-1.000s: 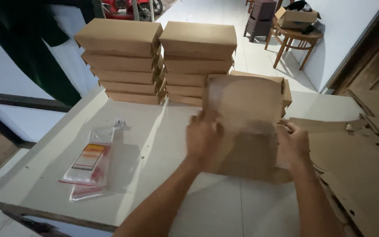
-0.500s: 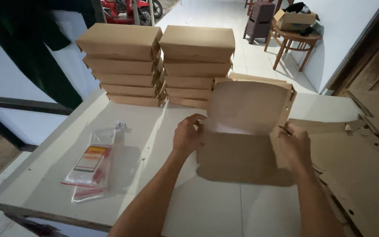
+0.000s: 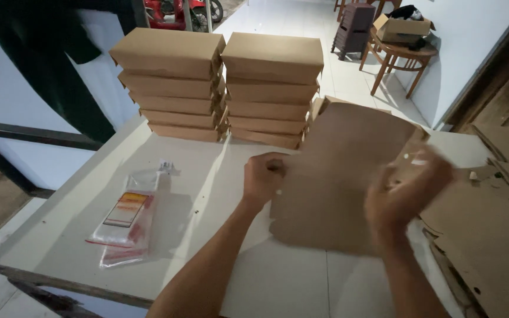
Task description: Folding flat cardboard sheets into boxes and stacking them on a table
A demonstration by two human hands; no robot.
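L hand [image 3: 264, 176] curled on the left edge of a half-folded brown cardboard box [image 3: 340, 176] resting on the white surface [image 3: 207, 194] — R hand [image 3: 405, 191], blurred, fingers bent at the box's right flap, grip can't tell — w/ two stacks of finished boxes [image 3: 219, 85] behind.

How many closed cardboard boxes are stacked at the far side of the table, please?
10: five in the left stack and five in the right stack, side by side on the white table. More may be hidden behind.
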